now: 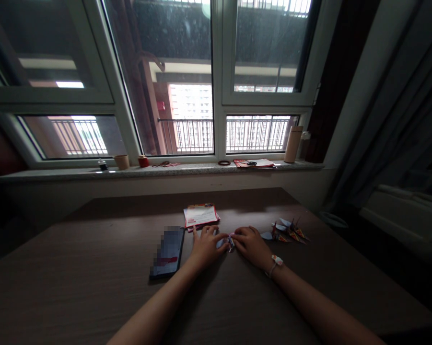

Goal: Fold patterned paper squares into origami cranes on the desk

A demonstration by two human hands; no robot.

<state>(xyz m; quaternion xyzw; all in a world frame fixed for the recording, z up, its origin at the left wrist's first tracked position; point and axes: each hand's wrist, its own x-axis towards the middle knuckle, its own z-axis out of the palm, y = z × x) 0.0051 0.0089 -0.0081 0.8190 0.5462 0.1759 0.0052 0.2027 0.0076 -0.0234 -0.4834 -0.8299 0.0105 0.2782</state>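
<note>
Between my two hands lies a small piece of folded paper (pixel 231 243), patterned in pale and dark colours, near the middle of the table. My left hand (pixel 207 245) has its thumb and index finger closed on the paper's left side, with the other fingers bent above the table. From the right, my right hand (pixel 252 245) pinches the same paper; a bracelet circles that wrist. The fingers cover much of the paper, so its full shape is hidden. Several folded paper pieces (pixel 289 231) with pointed tips stand to the right of my right hand.
A stack of printed paper sheets (pixel 201 215) lies just beyond my left hand. Left of that hand is a phone (pixel 168 251). On the windowsill (pixel 197 169) stand a paper cup (pixel 122 162), a red spool-like item (pixel 143 161), papers with scissors (pixel 253 163) and a tall bottle (pixel 293 144).
</note>
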